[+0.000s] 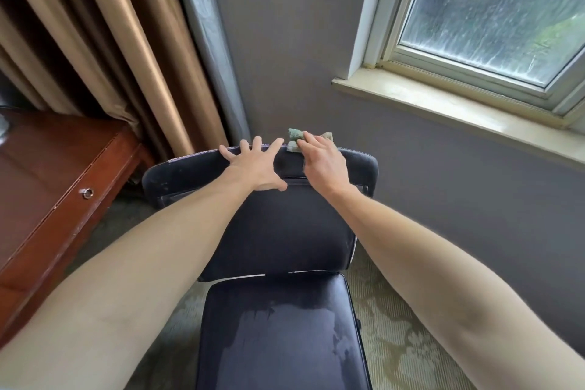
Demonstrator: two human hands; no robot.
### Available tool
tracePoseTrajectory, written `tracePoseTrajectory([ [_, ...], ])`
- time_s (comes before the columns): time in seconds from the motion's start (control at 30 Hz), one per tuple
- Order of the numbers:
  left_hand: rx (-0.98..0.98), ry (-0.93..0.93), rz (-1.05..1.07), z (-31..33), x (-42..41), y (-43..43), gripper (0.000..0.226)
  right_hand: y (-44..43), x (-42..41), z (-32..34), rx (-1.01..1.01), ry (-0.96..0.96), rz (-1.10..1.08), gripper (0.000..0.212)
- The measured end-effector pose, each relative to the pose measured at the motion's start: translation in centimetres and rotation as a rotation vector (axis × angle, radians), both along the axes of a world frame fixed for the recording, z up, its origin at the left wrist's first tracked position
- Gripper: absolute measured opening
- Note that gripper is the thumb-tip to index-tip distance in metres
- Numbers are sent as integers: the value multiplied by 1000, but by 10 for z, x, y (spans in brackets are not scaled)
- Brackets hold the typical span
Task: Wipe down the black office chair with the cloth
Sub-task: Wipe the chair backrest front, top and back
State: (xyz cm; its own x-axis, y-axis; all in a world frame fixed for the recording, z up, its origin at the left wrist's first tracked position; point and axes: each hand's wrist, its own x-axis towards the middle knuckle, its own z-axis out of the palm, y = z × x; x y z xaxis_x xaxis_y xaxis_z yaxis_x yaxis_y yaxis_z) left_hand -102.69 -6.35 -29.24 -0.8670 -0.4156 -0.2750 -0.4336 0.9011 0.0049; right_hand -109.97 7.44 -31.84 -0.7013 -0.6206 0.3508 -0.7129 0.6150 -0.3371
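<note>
The black office chair stands in front of me, its backrest toward the wall and its seat showing wet streaks. My left hand rests on the top edge of the backrest with its fingers spread and straight. Just to its right, my right hand holds a crumpled green cloth against the top edge of the backrest. Most of the cloth is hidden under that hand, and only its bunched end sticks out past the fingers.
A reddish wooden desk with a drawer lock stands at the left. Brown curtains hang behind it. The grey wall is right behind the chair, with a window and stone sill at the upper right. Patterned carpet covers the floor.
</note>
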Motion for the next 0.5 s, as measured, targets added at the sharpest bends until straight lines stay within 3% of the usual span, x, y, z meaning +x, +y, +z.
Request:
tracePoseTrajectory([
  [0.13, -16, -33, -19, 1, 0, -3, 106, 21, -12, 1, 51, 38, 71, 35],
  [0.23, -31, -26, -52, 1, -1, -6, 102, 54, -19, -4, 0, 53, -30, 34],
  [0.33, -27, -17, -78, 2, -2, -3, 99, 76, -24, -5, -14, -50, -175, 38],
  [0.5, -32, 0, -91, -1, -6, 3, 102, 64, -22, -7, -35, -88, -267, 33],
])
